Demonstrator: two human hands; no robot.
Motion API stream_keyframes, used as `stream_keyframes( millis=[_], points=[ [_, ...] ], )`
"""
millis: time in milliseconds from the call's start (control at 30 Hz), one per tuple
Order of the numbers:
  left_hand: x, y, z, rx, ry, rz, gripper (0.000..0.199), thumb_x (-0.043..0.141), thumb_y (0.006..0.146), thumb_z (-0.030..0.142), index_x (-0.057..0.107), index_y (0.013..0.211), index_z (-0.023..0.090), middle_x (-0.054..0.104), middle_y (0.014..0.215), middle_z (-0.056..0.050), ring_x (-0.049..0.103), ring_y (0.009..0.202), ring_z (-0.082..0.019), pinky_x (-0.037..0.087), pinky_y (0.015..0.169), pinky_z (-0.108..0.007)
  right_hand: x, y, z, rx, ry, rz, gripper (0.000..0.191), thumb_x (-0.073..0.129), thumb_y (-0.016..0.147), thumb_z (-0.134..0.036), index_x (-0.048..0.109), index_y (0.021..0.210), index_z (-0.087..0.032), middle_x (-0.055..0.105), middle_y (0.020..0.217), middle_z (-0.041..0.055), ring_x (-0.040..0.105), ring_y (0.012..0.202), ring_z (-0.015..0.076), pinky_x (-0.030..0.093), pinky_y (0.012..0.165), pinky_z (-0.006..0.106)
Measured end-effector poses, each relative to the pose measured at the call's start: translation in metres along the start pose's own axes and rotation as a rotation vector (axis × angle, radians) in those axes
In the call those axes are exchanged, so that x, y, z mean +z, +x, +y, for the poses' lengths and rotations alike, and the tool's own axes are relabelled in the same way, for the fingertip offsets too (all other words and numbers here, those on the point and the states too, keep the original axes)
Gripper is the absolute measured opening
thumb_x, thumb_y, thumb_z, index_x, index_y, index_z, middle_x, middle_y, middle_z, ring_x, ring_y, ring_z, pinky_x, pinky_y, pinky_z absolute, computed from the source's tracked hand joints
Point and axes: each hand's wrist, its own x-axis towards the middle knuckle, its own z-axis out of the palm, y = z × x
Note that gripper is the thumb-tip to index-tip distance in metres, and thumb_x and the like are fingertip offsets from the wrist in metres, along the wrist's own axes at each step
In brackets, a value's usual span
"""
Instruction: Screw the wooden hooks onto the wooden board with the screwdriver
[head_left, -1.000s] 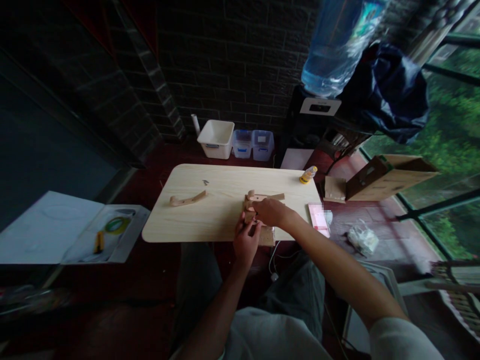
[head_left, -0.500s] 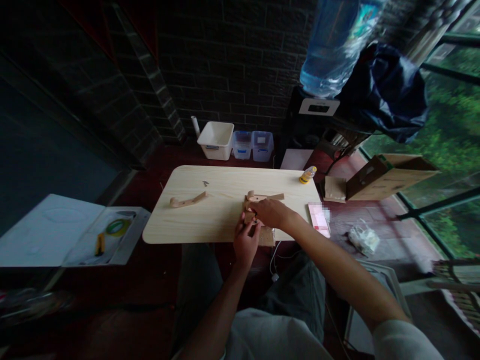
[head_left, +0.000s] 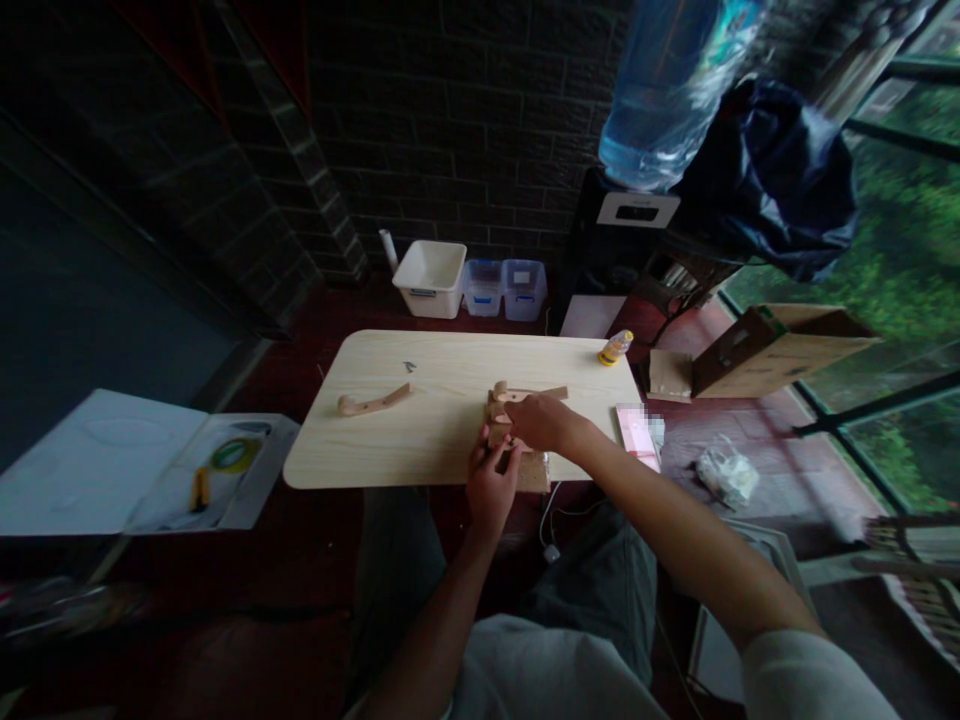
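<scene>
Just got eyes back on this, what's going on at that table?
A person's left hand and right hand are working close together over a brown board at the near edge of the pale table. What their fingers hold is too small to tell. One curved wooden piece lies just beyond them; a second wooden piece lies apart, to the left.

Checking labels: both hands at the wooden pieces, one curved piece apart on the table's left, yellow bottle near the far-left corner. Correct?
Not quite: the head view shows the yellow bottle near the far-right corner of the table. The rest stands: left hand and right hand at the wooden pieces, curved piece apart on the left.
</scene>
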Motion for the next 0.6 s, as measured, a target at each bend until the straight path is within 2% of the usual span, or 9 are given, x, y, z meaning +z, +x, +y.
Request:
stream_keyframes(
  millis=[167,233,333,500,600],
  points=[
    [-0.001,-0.001,0.000,0.002,-0.013,0.004,0.031,0.068,0.094,0.040,0.076,0.120,0.025,0.057,0.151,-0.012,0.062,0.130,-0.029,0.053,0.110,-0.044,-0.003,-0.003,-0.005,0.015,-0.004,-0.016,0.036,0.052,0.101,-0.024,0.060,0.128,-0.002,0.070,0.124,0.0263,0.071,0.114,0.0329,0.059,0.094,0.040],
    [-0.001,-0.001,0.000,0.011,-0.017,0.007,0.032,0.067,0.094,0.041,0.075,0.121,0.026,0.058,0.150,-0.012,0.062,0.131,-0.029,0.053,0.110,-0.044,-0.006,-0.004,-0.006,0.029,0.026,-0.014,0.041,0.052,0.101,-0.025,0.056,0.133,-0.001,0.070,0.125,0.0264,0.071,0.115,0.0326,0.059,0.094,0.040],
    [-0.001,-0.002,-0.001,0.021,-0.013,0.003,0.031,0.067,0.094,0.040,0.075,0.121,0.025,0.059,0.149,-0.012,0.061,0.132,-0.029,0.052,0.110,-0.043,-0.011,-0.008,-0.007,0.028,0.065,0.009,0.043,0.051,0.100,-0.021,0.049,0.139,-0.002,0.070,0.124,0.0268,0.072,0.114,0.0316,0.059,0.092,0.039],
    [-0.001,-0.002,-0.004,0.035,-0.007,0.001,0.029,0.067,0.094,0.037,0.076,0.118,0.023,0.058,0.149,-0.014,0.060,0.134,-0.030,0.053,0.110,-0.045,-0.015,-0.014,-0.014,0.026,0.063,0.063,0.034,0.049,0.100,-0.018,0.051,0.133,-0.008,0.068,0.129,0.0268,0.072,0.114,0.0307,0.059,0.091,0.041],
    [0.000,-0.002,-0.005,0.043,-0.002,0.008,0.028,0.067,0.095,0.037,0.077,0.116,0.021,0.058,0.149,-0.016,0.059,0.134,-0.032,0.052,0.110,-0.046,-0.014,-0.013,-0.015,0.015,0.057,0.046,0.033,0.047,0.101,-0.017,0.051,0.133,-0.009,0.070,0.125,0.0245,0.072,0.112,0.0300,0.060,0.091,0.043]
  ],
)
